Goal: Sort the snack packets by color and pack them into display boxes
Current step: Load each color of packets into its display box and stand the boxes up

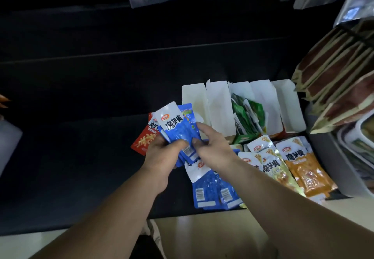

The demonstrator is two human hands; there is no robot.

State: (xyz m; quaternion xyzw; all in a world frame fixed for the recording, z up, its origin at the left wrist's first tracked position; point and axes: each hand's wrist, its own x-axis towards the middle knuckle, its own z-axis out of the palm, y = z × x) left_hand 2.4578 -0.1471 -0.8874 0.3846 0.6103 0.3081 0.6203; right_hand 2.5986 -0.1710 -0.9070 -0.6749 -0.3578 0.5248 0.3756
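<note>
Both hands hold a stack of blue packets (176,129) over a black table (81,137).
The left hand (162,155) grips the stack from below and the right hand (212,143) pinches its edge. A red packet (144,139) shows behind it, and more blue ones (210,190) lie beneath. Yellow packets (271,165) and an orange packet (303,169) lie to the right. One of the white boxes (218,106) holds green packets (244,115).

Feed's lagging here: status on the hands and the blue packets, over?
Left hand and right hand both grip blue packet stack. Green packets already boxed. Red packet partly behind stack.
</note>
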